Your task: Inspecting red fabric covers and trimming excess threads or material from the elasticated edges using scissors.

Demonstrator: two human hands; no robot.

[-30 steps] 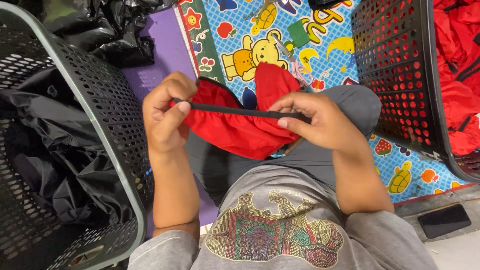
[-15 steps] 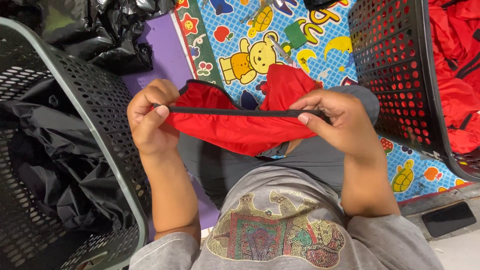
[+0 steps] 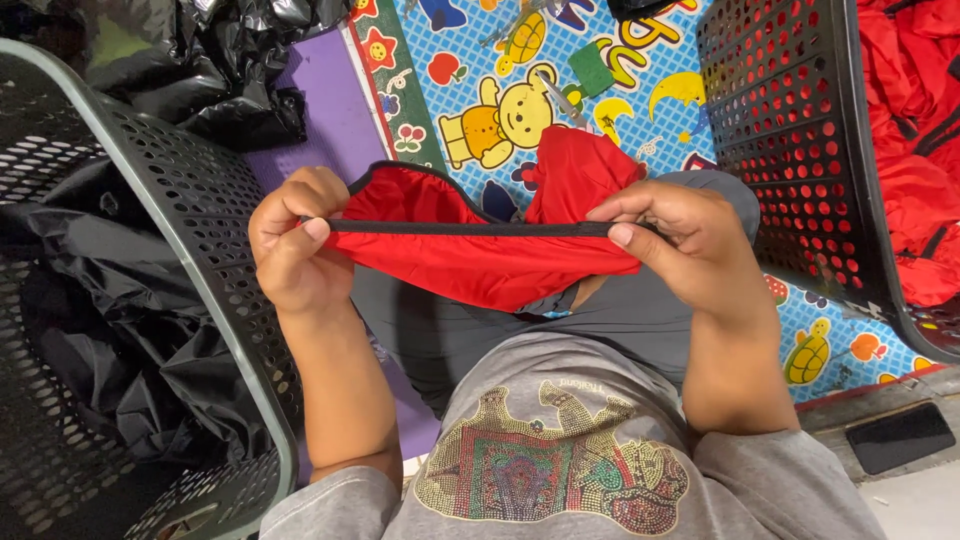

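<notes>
A small red garment (image 3: 480, 255) with a black trim band is stretched flat between my two hands, above my lap. My left hand (image 3: 295, 245) pinches the left end of the black band. My right hand (image 3: 690, 245) pinches the right end, and a red fold of the cloth sticks up behind it. My grey trousers and grey printed shirt lie below.
A black perforated basket (image 3: 215, 300) with black fabric inside stands at my left. Another black basket (image 3: 800, 150) holding red clothes stands at the right. A colourful cartoon mat (image 3: 500, 90) and a purple mat cover the floor, with black plastic bags at the top left.
My hands have moved apart, pulling the black band taut and spreading the red garment wider.
</notes>
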